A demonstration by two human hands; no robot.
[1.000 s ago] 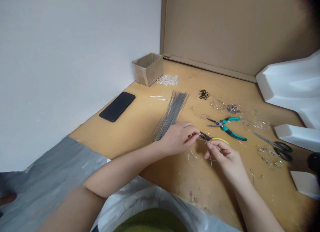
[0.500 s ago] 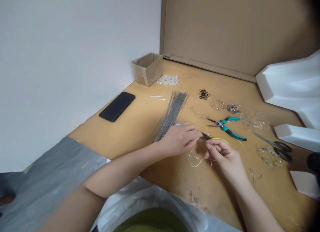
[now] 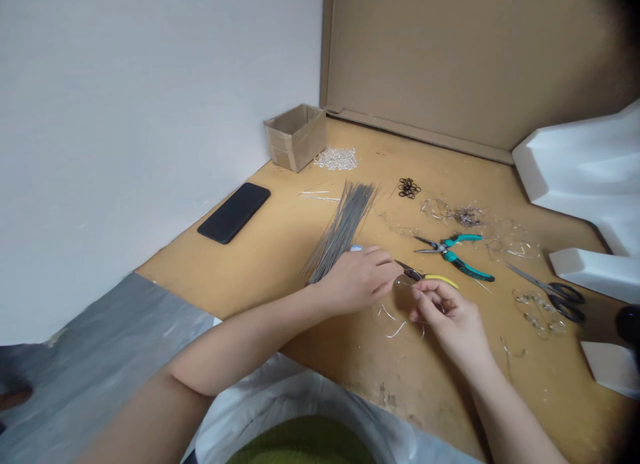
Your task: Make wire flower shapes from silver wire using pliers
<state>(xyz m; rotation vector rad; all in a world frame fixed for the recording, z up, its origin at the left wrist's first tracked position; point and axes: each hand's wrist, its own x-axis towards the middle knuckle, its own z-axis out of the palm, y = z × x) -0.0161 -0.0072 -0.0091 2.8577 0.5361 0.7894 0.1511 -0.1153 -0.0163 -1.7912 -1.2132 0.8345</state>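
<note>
My right hand (image 3: 447,311) pinches a thin silvery wire (image 3: 406,283) between thumb and fingertips. Part of the wire loops out below that hand. My left hand (image 3: 361,277) is closed close by, its fingertips turned away from view; whatever they hold is hidden. Behind the gap between my hands lies a yellow-handled pair of pliers (image 3: 415,273) on the table. A bundle of straight grey wires (image 3: 345,227) rests beside my left hand and runs partly under that wrist. Short curved wire pieces (image 3: 395,324) lie just below my hands.
Teal-handled pliers (image 3: 445,248), scissors (image 3: 555,294) and tangled wire pieces (image 3: 467,216) lie to the right. Black rings (image 3: 409,188) sit farther back. A cardboard box (image 3: 296,139) stands by small clear pieces (image 3: 337,159); a phone (image 3: 234,213) lies left. White foam blocks (image 3: 595,274) line the right edge.
My left hand has drawn slightly left, widening the gap to my right hand. More of the yellow-handled pliers shows now. My right hand has barely moved.
</note>
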